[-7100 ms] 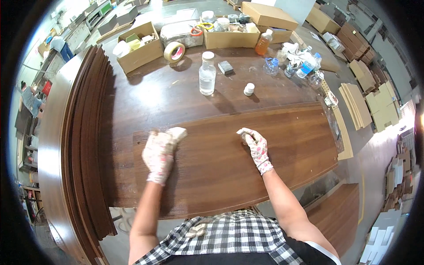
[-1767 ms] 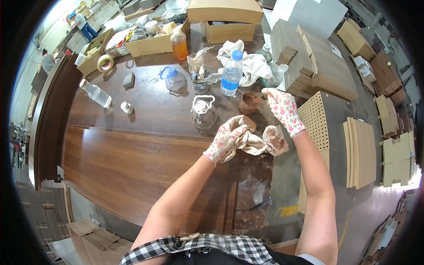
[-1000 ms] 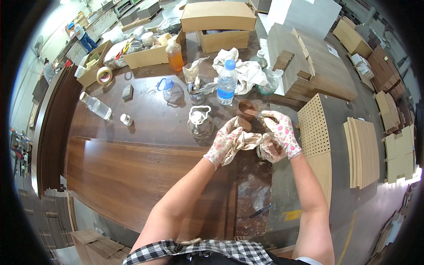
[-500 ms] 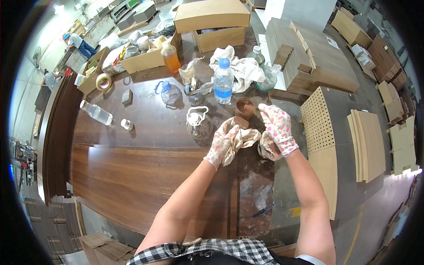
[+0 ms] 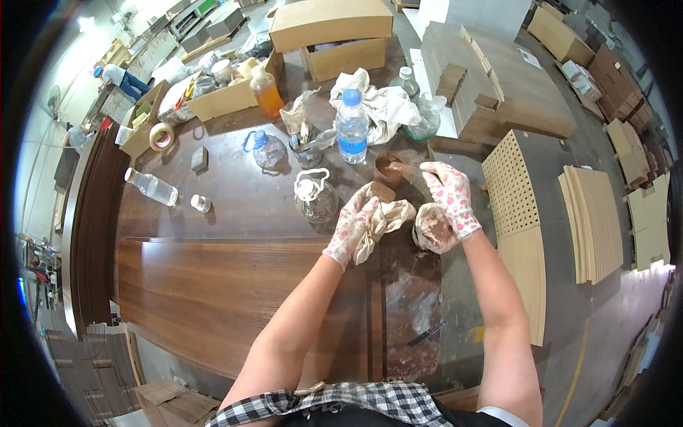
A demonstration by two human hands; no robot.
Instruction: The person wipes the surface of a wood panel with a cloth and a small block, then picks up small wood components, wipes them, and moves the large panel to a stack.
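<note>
My left hand (image 5: pixel 352 224), in a white glove with pink dots, is closed on a crumpled beige cloth (image 5: pixel 390 215). A small brown block (image 5: pixel 383 191) juts out at its fingertips. My right hand (image 5: pixel 449 193), gloved alike, pinches a thin stick-like tool (image 5: pixel 411 169), whose exact kind I cannot make out. The tool's far end reaches into the mouth of a brown-stained cup (image 5: pixel 388 169). Just below my right hand stands a container lined with pale wrapping (image 5: pixel 434 229), with pinkish-brown stuff inside.
A water bottle (image 5: pixel 352 128), a clear jug with a white handle (image 5: pixel 315 199) and a cup of tools (image 5: pixel 306 151) stand beyond my left hand. A brown wooden panel (image 5: pixel 242 292) lies on the table. Cardboard boxes (image 5: pixel 331 27) stand behind; a black pen-like thing (image 5: pixel 427 333) lies at right.
The stick-like tool now shows plainly, stretched from my right fingers into the brown cup. The lined container's inside is more exposed. My left hand keeps its hold on the cloth.
</note>
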